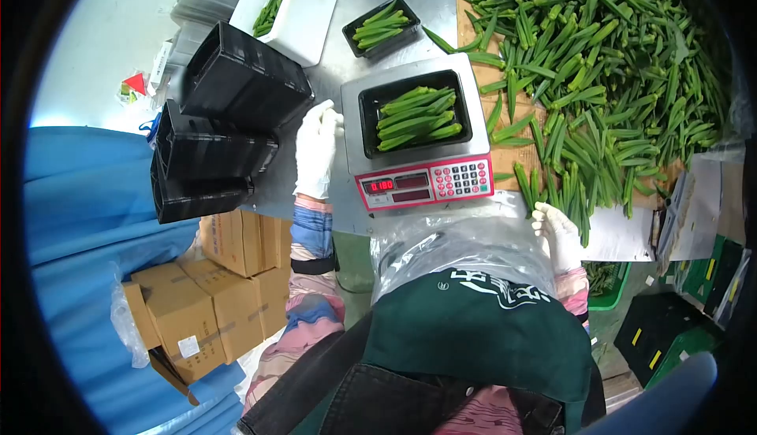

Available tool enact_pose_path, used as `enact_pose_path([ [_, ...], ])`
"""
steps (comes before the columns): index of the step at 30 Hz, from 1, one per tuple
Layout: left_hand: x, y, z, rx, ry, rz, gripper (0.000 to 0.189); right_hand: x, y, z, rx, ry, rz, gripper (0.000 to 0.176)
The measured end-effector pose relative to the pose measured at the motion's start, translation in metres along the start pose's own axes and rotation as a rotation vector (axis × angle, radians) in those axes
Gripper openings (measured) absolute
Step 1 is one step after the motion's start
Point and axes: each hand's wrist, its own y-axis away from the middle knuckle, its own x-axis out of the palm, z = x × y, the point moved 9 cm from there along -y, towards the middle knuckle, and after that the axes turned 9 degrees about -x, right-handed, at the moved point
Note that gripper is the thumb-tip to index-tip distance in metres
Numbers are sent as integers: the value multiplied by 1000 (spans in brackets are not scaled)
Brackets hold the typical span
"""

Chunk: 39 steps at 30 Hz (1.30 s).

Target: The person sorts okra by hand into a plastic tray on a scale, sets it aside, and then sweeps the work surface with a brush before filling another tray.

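Observation:
A black tray of okra rests on the silver pan of a red-fronted digital scale, whose display reads 0.180. Just left of the scale is my left hand in a white glove, holding nothing, its fingers loosely extended over the metal table. My right hand, also gloved, hovers by the table's front edge with fingers loosely bent and apart. Its fingertips are right beside the near end of a big okra pile. Behind the scale stands a second black tray with okra in it.
Stacks of black trays line the left edge of the table. A white bin with some okra stands behind them. Cardboard boxes sit on the floor at left. Green crates are below on the right.

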Motion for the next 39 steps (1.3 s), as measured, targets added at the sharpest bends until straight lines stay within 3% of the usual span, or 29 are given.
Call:
enact_pose_path([
  [3, 28, -2, 24, -227, 139, 176, 43, 5, -2, -6, 23, -60, 21, 36],
  [4, 31, -8, 28, -134, -47, 164, 48, 4, -3, -10, 38, -52, 7, 36],
  [7, 57, 3, 6, -127, -125, 277, 39, 9, -6, -8, 19, -31, -1, 34],
  [8, 65, -8, 25, 14, -44, 272, 36, 10, -6, -11, 28, -37, -3, 33],
  [9, 65, -8, 6, 160, -298, 206, 34, 10, -8, -14, 26, -44, -14, 32],
  [12, 67, -19, -6, 27, -223, 184, 35, 8, -17, -36, 40, -82, 20, 29],
  [14, 69, -51, -3, -53, -121, 223, 34, 6, -21, -43, -13, -68, 74, 31],
  [17, 61, -117, 1, 104, 7, 202, 31, 8, -25, -35, 22, 128, 15, 34],
  [19, 61, -168, 13, 8, 200, 248, 28, 7, -21, -19, 54, 124, -79, 32],
  [22, 59, -242, 31, -61, 205, 138, 25, 3, -25, -25, 73, 121, -144, 31],
  [25, 67, -320, 87, -177, 239, 42, 24, -4, -24, -35, 68, 125, -170, 31],
  [31, 89, -375, 142, -273, 196, 80, 32, -7, -21, -43, 90, 167, -175, 32],
  [35, 103, -347, 140, -366, 440, 186, 30, 0, -18, -36, 136, 189, -190, 33],
  [38, 123, -288, 171, -951, 736, 442, 67, 0, -23, -41, 106, 193, -178, 32],
  [39, 113, -270, 126, -590, 310, 553, 67, 1, -25, -42, 108, 188, -184, 32],
])
